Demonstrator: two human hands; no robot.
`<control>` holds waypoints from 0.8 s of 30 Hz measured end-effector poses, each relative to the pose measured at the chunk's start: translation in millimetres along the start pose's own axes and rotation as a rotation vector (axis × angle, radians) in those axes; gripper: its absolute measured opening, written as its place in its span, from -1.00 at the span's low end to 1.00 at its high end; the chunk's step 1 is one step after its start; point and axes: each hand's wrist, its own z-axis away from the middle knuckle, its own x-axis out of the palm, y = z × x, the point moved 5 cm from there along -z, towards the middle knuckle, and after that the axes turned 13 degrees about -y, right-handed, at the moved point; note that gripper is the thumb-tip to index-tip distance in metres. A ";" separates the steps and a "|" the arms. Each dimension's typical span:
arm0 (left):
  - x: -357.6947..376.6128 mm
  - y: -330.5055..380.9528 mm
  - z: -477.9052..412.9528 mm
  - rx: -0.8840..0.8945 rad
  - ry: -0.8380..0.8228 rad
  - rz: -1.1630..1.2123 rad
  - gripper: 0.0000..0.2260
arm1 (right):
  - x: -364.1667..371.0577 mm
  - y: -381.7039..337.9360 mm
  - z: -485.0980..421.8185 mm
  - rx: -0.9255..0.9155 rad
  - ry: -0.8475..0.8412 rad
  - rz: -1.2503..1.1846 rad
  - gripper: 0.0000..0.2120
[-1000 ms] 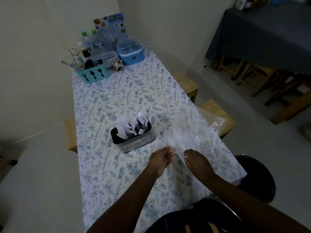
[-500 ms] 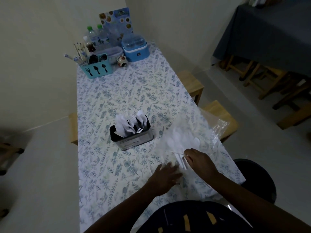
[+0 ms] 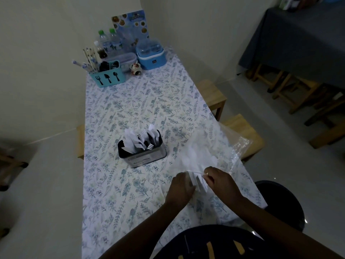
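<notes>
A clear plastic bag (image 3: 214, 146) holding white plastic spoons lies on the floral tablecloth at the table's near right. My right hand (image 3: 222, 182) pinches a bundle of white spoon handles (image 3: 200, 181) at the bag's mouth. My left hand (image 3: 182, 187) rests beside it on the left, its fingers touching the same handles and the bag's edge. A dark metal caddy (image 3: 143, 152) filled with white plastic forks, spoons and knives stands just left of the bag, apart from both hands.
At the table's far end stand a teal cutlery holder (image 3: 107, 77), water bottles (image 3: 110, 41), a blue lidded container (image 3: 151, 56) and a menu card (image 3: 130, 21). Wooden stools (image 3: 240, 133) sit along the right side, a black stool (image 3: 283, 204) by me. A grey-draped table (image 3: 298, 40) stands at right.
My left hand drew back from the bag's mouth toward me, then settled against the handles. My right hand has pulled the spoon handles partly out of the bag.
</notes>
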 end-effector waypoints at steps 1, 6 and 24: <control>2.9 1.2 -4.9 -0.062 0.003 0.078 -0.57 | -1.4 0.5 0.5 0.010 0.002 -0.019 -0.87; 3.6 29.8 -18.0 -0.225 0.001 0.176 -0.32 | -3.6 0.4 0.5 0.018 -0.011 -0.054 -0.87; 11.5 18.9 -33.4 -0.462 -0.139 0.564 -0.73 | -16.6 5.5 5.7 0.020 0.029 0.001 -0.82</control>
